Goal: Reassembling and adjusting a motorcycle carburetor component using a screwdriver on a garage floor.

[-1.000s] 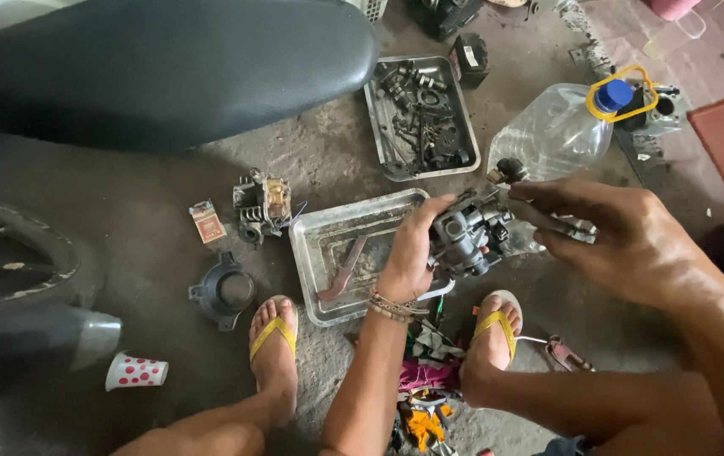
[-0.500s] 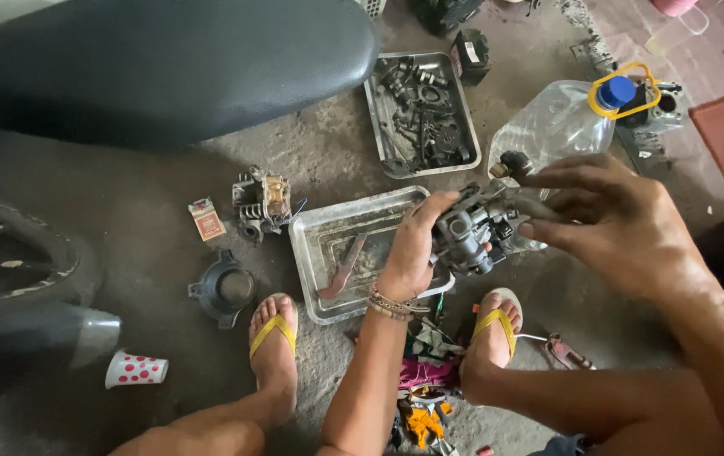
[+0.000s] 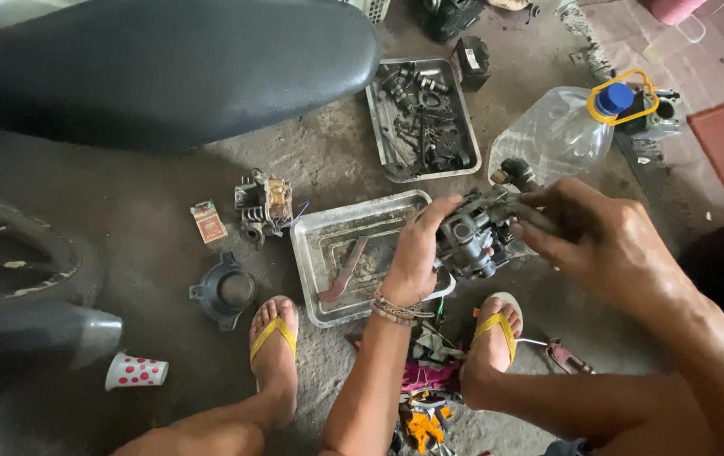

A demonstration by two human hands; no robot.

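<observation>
A black motorcycle seat [image 3: 168, 67] fills ten o'clock. Over the near metal tray [image 3: 315, 245], the left hand [image 3: 413, 262] clamps a grimy carburetor [image 3: 472, 241]; right hand [image 3: 607, 245] fingers pinch, probably, a hose fitting at two o'clock. Best brace firmly, twisting gently.
</observation>
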